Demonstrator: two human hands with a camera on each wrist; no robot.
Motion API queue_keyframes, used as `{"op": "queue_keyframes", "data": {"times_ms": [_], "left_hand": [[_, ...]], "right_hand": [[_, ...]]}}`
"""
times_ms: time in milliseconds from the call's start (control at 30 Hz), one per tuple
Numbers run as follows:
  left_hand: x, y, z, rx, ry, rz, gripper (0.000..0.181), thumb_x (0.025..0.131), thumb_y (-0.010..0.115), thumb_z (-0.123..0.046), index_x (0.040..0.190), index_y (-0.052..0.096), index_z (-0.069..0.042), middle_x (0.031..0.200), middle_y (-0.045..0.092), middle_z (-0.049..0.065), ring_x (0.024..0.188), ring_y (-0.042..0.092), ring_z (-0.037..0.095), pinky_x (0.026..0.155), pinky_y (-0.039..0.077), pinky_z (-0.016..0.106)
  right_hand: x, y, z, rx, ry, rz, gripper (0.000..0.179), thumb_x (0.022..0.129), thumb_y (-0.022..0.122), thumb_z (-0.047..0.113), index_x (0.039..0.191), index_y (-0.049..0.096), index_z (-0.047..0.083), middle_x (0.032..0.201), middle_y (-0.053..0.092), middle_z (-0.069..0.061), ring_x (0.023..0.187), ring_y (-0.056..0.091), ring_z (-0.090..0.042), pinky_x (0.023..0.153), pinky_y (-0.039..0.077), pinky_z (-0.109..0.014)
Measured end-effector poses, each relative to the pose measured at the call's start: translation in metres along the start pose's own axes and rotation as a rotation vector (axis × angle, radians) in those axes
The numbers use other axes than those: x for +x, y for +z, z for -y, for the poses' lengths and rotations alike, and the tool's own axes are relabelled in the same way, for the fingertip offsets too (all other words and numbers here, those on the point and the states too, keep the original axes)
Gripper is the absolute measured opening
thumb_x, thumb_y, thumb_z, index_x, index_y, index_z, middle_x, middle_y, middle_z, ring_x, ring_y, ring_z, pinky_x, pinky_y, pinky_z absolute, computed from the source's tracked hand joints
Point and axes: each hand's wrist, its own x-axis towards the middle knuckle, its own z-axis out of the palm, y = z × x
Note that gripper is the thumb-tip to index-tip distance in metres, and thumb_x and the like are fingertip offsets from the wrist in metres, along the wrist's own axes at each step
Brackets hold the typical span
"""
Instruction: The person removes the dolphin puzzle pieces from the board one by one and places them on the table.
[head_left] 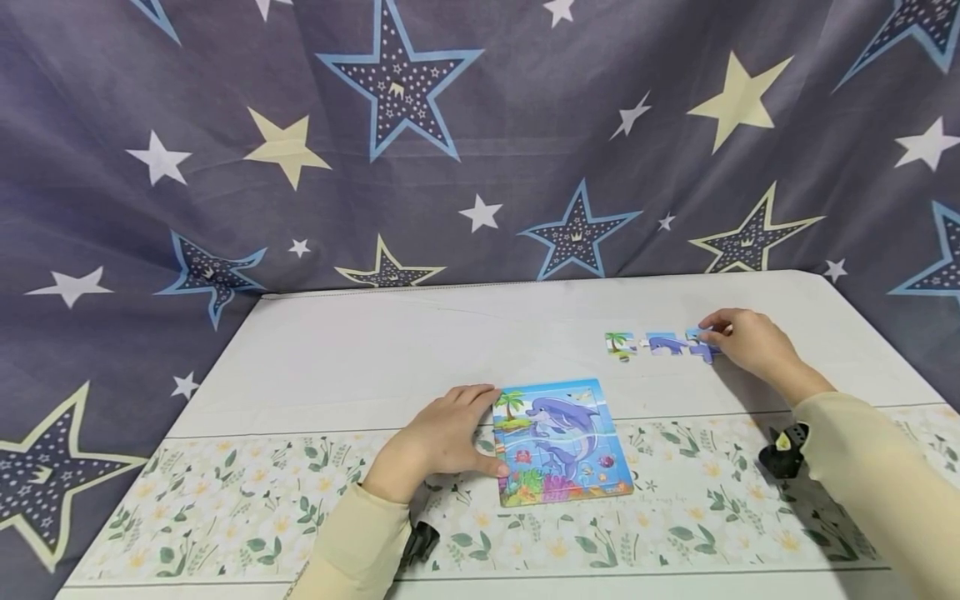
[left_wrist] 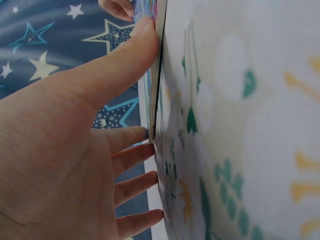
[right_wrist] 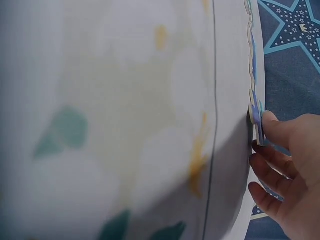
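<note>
A person's right hand point(head_left: 752, 343) pinches a small, flat, blue-and-purple puzzle piece point(head_left: 703, 352) between thumb and fingers at the table's far right; a hold kept to the edges should avoid nudging the neighbouring pieces. The left hand point(head_left: 442, 429), fingers spread and nearly straight, rests its thumb on the left side of a thin, square, blue-bordered dolphin puzzle board point(head_left: 567, 442); light, even pressure there should stop it sliding. The board, lying flat near the middle, shows purple dolphins, a palm and bright coral. Left of the pinched piece lie a purple-dolphin piece point(head_left: 663, 343) and a green palm-tree piece point(head_left: 620, 342).
</note>
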Motion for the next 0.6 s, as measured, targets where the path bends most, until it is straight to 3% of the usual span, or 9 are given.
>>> {"op": "queue_keyframes", "data": {"times_ms": [300,600], "left_hand": [[-0.001,0.000,0.000,0.006,0.006,0.002,0.104,0.076,0.080,-0.057,0.155,0.033,-0.009,0.159,0.031,0.008,0.146,0.027,0.030,0.116,0.027,0.050],[-0.001,-0.001,-0.001,0.007,0.005,-0.001,0.104,0.075,0.080,-0.057,0.155,0.034,-0.009,0.159,0.031,0.008,0.146,0.027,0.031,0.116,0.028,0.049]], "right_hand": [[-0.003,0.001,0.004,0.023,-0.018,-0.019,0.027,0.099,0.061,0.020,0.112,0.066,-0.004,0.103,0.064,-0.023,0.086,0.059,-0.034,0.069,0.046,-0.048],[-0.006,0.003,0.018,0.095,-0.082,-0.065,0.023,0.099,0.062,0.018,0.109,0.069,-0.002,0.093,0.069,-0.016,0.077,0.060,-0.026,0.059,0.045,-0.035]]}}
